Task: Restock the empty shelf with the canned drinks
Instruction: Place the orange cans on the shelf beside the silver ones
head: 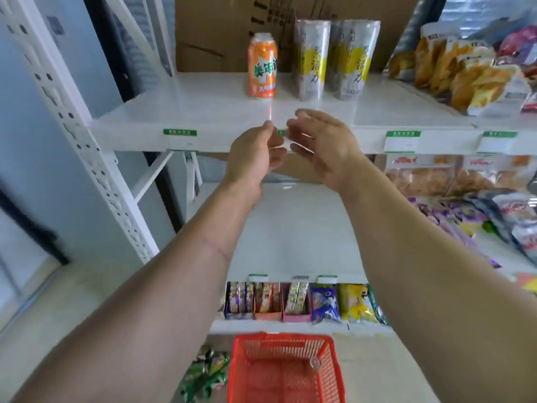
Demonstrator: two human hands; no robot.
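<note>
An orange can [262, 66] is standing upright on the white shelf [186, 112], a little back from the front edge and roughly midway along the open stretch of it. Just to its right, two silver-and-yellow cans [334, 58] are standing side by side, touching or nearly touching each other, in front of a cardboard box [215, 30] that is leaning against the back of the shelf. Toward the right edge, bags of snacks [465, 74] are lying piled on the same shelf.

Both hands are hanging in the air in front of the shelf's front edge, below the cans and touching none of them. The left hand [255, 155] is showing its fingers loosely curled, holding nothing. The right hand [322, 146] is spreading its fingers wide and relaxed, palm turned toward the left hand (the two are close but apart).

Green-and-white price labels [179, 132] are sitting along the shelf's front edge. Farther down, a lower shelf is carrying small snack packets [293, 301] in a row, and a red basket [286, 370] is resting on the floor below, with green wrappers [205, 373] lying just beside its left edge.
</note>
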